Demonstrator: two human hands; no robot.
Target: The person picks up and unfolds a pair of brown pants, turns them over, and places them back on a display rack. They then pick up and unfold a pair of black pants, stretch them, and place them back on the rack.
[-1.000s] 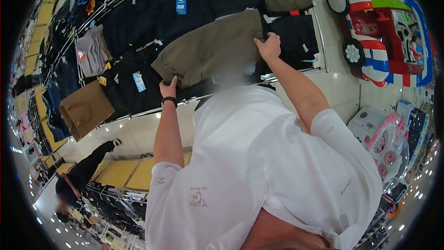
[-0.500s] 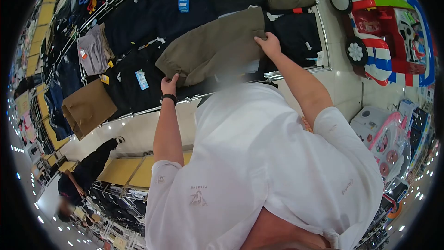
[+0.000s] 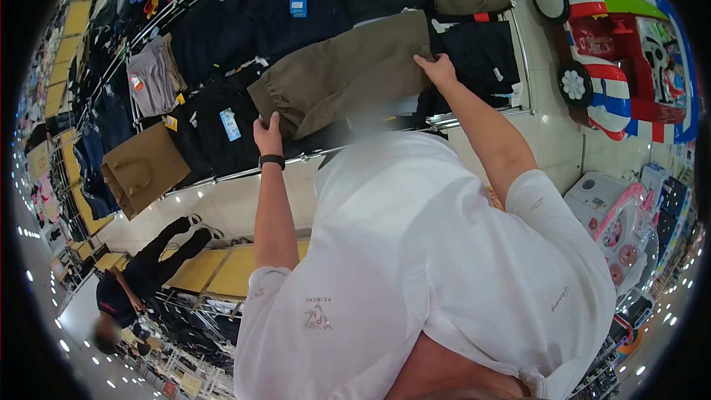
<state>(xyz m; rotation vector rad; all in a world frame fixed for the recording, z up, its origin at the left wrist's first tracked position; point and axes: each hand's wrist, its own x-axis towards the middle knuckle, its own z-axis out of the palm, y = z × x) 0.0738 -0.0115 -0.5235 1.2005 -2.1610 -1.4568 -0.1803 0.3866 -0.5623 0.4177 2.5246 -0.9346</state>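
Observation:
Olive-brown trousers with a gathered elastic cuff lie stretched out over dark folded clothes on the rack. My right hand is closed on their right end, thumb on top of the cloth. At the lower left, by the gathered cuff, my left hand holds the edge, with its thumb upright over the cloth and some fingers hidden. A dark band sits on my left wrist. A blurred patch covers the lower middle of the trousers.
Dark folded garments with a blue tag fill the metal rack. Grey trousers and a brown paper bag lie left. A toy car stands right. Another person is in the aisle at lower left.
My left thumb has lifted upright at the cuff, and that hand has shifted slightly. My right hand keeps its hold. The other person's legs have moved apart.

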